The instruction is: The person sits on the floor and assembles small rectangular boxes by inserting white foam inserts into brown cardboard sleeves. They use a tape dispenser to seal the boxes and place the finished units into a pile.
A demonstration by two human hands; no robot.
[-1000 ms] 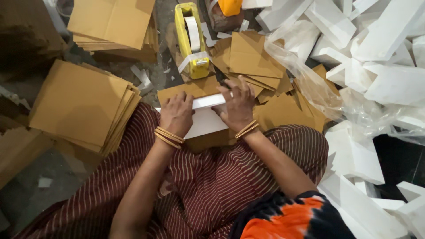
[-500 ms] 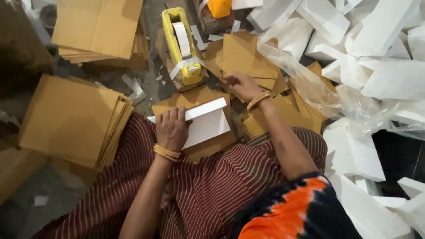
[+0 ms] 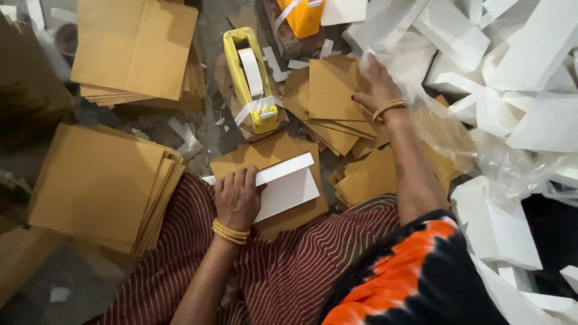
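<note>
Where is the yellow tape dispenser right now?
The yellow tape dispenser stands on the floor top centre, between the big cardboard stack and the small brown sheets.

— What lies on the floor to the left?

— Two stacks of brown card sheets, one stack (image 3: 102, 186) near the striped cloth, another stack (image 3: 135, 51) farther up.

— And in the middle?

— A yellow tape dispenser (image 3: 253, 81) with white tape, upright, and an orange dispenser (image 3: 304, 15) above it.

— To the right?

— A heap of white folded boxes (image 3: 512, 66) with clear plastic wrap (image 3: 481, 144) beside it.
</note>
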